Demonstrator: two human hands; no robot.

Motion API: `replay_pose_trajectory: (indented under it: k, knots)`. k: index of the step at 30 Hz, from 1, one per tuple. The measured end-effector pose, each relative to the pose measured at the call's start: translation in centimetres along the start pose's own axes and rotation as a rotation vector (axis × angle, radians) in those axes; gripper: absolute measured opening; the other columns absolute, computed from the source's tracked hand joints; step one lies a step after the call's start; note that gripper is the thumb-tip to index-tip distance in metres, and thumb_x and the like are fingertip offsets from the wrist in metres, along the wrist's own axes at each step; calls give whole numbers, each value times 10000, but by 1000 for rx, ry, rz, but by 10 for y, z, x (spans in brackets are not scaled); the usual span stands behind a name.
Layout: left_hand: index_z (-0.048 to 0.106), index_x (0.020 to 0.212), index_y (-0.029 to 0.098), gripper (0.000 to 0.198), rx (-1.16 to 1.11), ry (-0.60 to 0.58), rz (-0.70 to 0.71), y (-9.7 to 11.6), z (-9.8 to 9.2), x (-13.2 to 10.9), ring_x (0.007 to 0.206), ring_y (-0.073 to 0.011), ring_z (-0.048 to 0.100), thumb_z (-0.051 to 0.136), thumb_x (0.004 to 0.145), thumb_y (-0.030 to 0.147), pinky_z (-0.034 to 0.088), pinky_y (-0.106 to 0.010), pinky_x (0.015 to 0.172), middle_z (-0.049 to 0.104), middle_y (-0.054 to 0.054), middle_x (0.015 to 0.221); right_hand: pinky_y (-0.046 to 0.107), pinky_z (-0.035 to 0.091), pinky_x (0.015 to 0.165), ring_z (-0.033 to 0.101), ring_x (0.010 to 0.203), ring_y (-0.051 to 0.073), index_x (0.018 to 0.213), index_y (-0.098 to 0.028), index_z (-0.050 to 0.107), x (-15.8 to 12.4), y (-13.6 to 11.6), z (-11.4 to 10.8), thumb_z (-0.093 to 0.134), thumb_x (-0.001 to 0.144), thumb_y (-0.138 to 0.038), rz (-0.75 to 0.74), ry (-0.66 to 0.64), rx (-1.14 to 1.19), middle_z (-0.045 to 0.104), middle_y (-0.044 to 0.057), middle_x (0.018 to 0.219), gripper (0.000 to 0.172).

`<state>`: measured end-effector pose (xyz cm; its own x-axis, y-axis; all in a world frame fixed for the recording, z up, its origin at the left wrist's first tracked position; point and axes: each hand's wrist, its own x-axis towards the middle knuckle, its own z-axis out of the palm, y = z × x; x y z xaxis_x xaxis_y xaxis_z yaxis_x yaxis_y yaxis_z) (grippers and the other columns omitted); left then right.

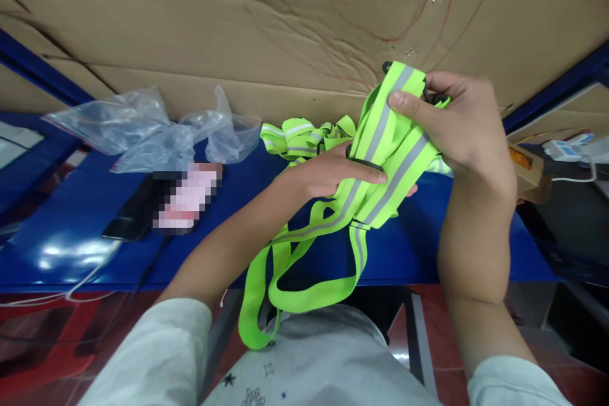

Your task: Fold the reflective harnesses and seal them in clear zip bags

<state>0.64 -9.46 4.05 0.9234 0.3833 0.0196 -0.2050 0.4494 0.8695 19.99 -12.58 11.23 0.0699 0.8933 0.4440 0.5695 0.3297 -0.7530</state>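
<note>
The right hand (pixel 464 130) had its thumb pressed flat across the top of the folded neon-yellow reflective straps (pixel 380 158), with the other fingers curled behind them, so the bundle was pinched firmly near its upper end. The left hand (pixel 340 174) came in lower, fingers closed around the same bundle from behind, seemingly steadying the layers so the grey stripes stayed stacked. A black buckle (pixel 386 67) peeked out above the top fold. From that grip the loose ends dropped in long loops toward the person's lap, off the edge of the blue table (pixel 71 228). More straps lay bunched on the table (pixel 304 138) just beyond the hands. Further left sat crumpled clear plastic bags (pixel 152 130) and a dark phone (pixel 133 212), with cardboard (pixel 285 19) behind.
</note>
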Motion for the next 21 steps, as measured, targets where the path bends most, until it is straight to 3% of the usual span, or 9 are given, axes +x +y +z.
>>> replay_pose_trajectory:
  k: [3,6,9,13,18,21]
  knots:
    - [802,1031,133,342,-102,-22,-59,-4,0,5,958,-296,807,922,762,306,675,-429,873,834,-116,997,221,452,524,569,613,98,924,-181,755,6,8,2,864,850,-502,95,-39,112,661,-17,758,347]
    - [796,931,117,382,45,70,23,-6,-4,8,824,-215,783,953,754,418,651,-335,831,815,-102,909,238,472,558,552,623,95,906,-171,736,12,17,5,877,851,-463,64,57,30,660,-13,772,329]
    - [798,919,118,360,249,124,69,-6,-10,9,841,-186,775,977,738,373,636,-312,886,819,-95,942,267,495,642,520,655,98,815,-169,697,14,23,8,884,857,-440,-35,85,-106,613,-12,747,332]
    - [786,1032,127,330,352,182,33,-4,-14,7,870,-224,802,930,798,309,672,-369,861,832,-117,1023,238,453,601,505,635,77,838,-157,714,13,24,10,858,884,-452,21,-21,16,613,-14,746,331]
    - [764,1049,132,268,308,50,-2,5,-7,-2,981,-270,821,884,848,261,689,-392,891,833,-111,1031,267,509,571,606,619,135,878,-184,693,13,23,21,572,1043,-641,313,-306,297,628,7,683,501]
    - [757,1067,132,286,328,32,25,6,-5,-4,1051,-279,812,884,844,262,673,-407,965,831,-114,1076,245,480,594,577,636,112,876,-205,652,16,29,30,604,1076,-450,290,-313,258,605,-21,705,319]
